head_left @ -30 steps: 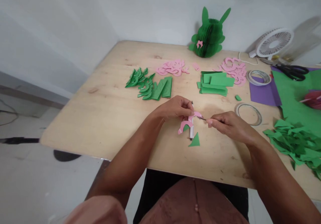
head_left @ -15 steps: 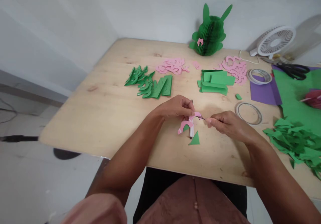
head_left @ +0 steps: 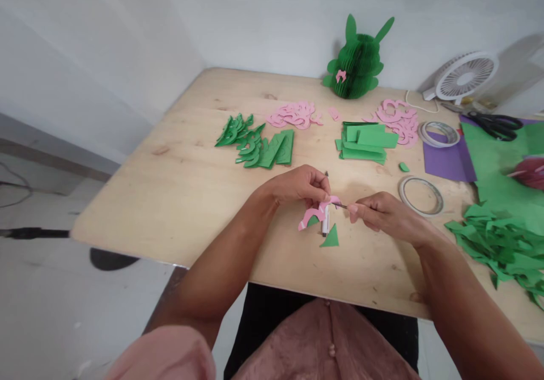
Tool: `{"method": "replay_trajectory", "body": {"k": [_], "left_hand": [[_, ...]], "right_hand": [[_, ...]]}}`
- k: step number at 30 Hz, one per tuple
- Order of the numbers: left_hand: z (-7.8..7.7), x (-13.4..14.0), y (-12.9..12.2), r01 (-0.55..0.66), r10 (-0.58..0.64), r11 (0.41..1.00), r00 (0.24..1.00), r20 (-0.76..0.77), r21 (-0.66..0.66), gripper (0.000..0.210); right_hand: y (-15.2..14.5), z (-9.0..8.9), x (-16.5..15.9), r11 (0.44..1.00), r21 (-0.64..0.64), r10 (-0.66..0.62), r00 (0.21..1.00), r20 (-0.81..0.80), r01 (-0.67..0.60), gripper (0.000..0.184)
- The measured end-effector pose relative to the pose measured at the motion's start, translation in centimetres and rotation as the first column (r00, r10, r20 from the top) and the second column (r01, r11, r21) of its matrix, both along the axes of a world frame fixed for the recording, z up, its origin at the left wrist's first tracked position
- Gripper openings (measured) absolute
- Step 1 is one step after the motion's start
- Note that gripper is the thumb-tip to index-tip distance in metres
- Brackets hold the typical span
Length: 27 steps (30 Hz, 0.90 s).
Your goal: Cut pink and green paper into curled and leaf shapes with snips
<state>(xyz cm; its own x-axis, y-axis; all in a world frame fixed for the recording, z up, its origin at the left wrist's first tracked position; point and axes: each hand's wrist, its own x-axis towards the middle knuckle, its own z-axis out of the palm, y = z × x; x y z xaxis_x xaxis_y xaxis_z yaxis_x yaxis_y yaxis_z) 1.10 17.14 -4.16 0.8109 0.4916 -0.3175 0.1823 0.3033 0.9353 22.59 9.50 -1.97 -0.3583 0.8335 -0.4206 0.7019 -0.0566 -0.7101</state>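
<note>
My left hand [head_left: 302, 185] pinches a wavy pink paper cutout [head_left: 312, 215] between thumb and fingers, just above the table. From the right, my right hand [head_left: 378, 212] is closed around a thin dark tool [head_left: 340, 205], whose tip meets the pink paper's upper end; its exact kind is too small to tell. Below the cutout lies a white marker [head_left: 325, 227] with a dark end, partly covered by the paper and my left hand. Beside the marker rests a small green paper scrap [head_left: 331, 236]. Another bit of green shows under the pink curve.
Behind my hands lie green paper cutouts [head_left: 250, 147], a pink cutout pile [head_left: 293, 114] and folded green strips [head_left: 365, 142]. A green paper figure [head_left: 356, 65] stands by the wall. Tape rolls [head_left: 421, 195], scissors [head_left: 495, 123], a white fan [head_left: 466, 77] and green scraps [head_left: 501, 244] are at right.
The view has tilted up slightly, so things sit a little lower. Both hands keep their hold, and the pink cutout has shifted only slightly.
</note>
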Motion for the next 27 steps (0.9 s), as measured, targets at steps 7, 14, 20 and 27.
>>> {"method": "replay_trajectory", "body": {"k": [7, 14, 20, 27], "left_hand": [[-0.03, -0.05, 0.10, 0.017, -0.017, 1.000, 1.000, 0.020, 0.000, 0.008], [-0.27, -0.11, 0.29, 0.053, -0.052, 0.999, 0.998, 0.030, -0.008, 0.008], [-0.55, -0.18, 0.46, 0.080, -0.079, 0.997, 0.996, 0.050, -0.013, 0.009], [-0.75, -0.25, 0.54, 0.085, -0.084, 0.996, 0.995, 0.050, -0.018, 0.010]], "right_hand": [[-0.10, -0.35, 0.11, 0.998, -0.062, -0.021, 0.997, -0.071, 0.017, 0.051], [-0.13, -0.10, -0.14, 0.997, -0.073, -0.023, 0.997, -0.077, 0.018, 0.048], [-0.09, -0.20, -0.18, 0.998, -0.061, -0.014, 0.997, -0.078, 0.009, 0.048], [-0.13, -0.14, -0.24, 0.998, -0.060, -0.015, 0.997, -0.076, 0.010, 0.049]]}}
